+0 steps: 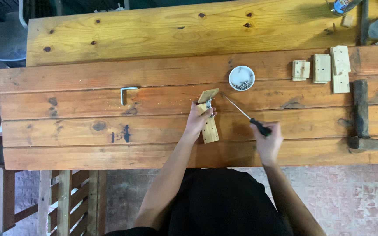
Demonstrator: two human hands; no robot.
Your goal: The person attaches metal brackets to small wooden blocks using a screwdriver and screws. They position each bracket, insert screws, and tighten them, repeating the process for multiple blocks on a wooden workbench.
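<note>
My left hand (pixel 199 119) grips a small wooden block (pixel 210 129) that lies on the plank workbench (pixel 88 144). A second small block (pixel 208 95) sits at an angle at its far end, with a small metal bracket (pixel 208 104) where they meet. My right hand (pixel 268 140) holds a screwdriver (pixel 246 116) by its black handle. The thin shaft points up and left toward the two blocks, and its tip lies just right of them.
A white dish of screws (pixel 241 78) sits beyond the blocks. An L-shaped metal bracket (pixel 126 93) lies to the left. Several small wooden pieces (pixel 322 68) lie at the right, with a hammer (pixel 361 118) near the right edge.
</note>
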